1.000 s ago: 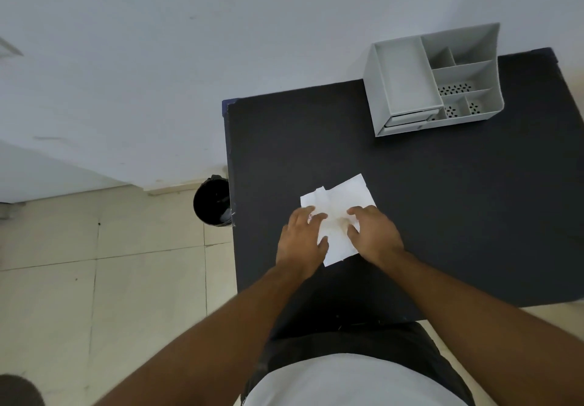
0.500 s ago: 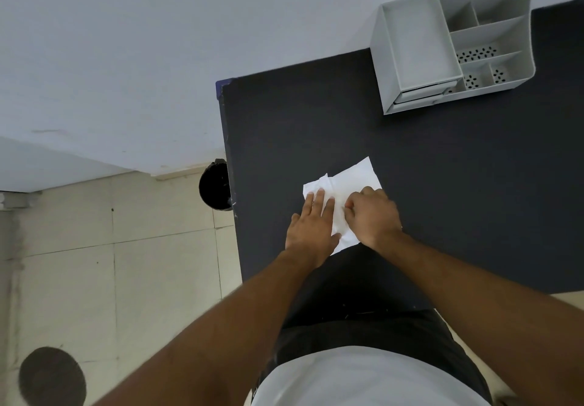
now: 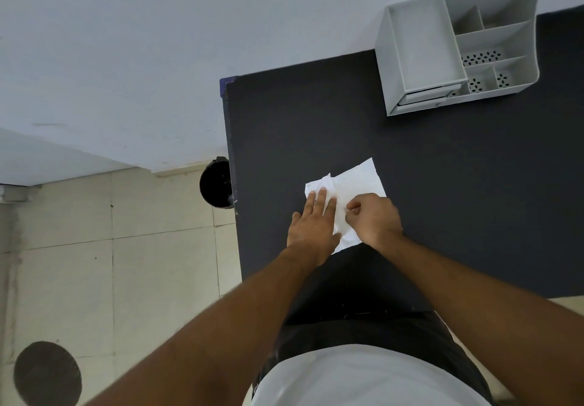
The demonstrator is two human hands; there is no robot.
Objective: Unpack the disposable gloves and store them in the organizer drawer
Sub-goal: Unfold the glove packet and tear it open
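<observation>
- White glove packet point(image 3: 357, 190) flat on the dark tabletop point(image 3: 442, 184), near its front-left part; long axis diagonal, far corner aimed up-right toward the grey organizer point(image 3: 420, 51).
- Left hand point(image 3: 313, 225) pressed flat on the packet's left part, fingers straight and spread, grip open, nothing grasped.
- Right hand point(image 3: 376, 216) curled, thumb and forefinger pinched on the packet's near-right edge.
- Against 0.5 s ago: packet in much the same place, left hand flat as before, right fingers drawn tighter into a pinch.
- Organizer at the back right, drawer point(image 3: 423, 97) closed.
- No readable writing on the packet.
</observation>
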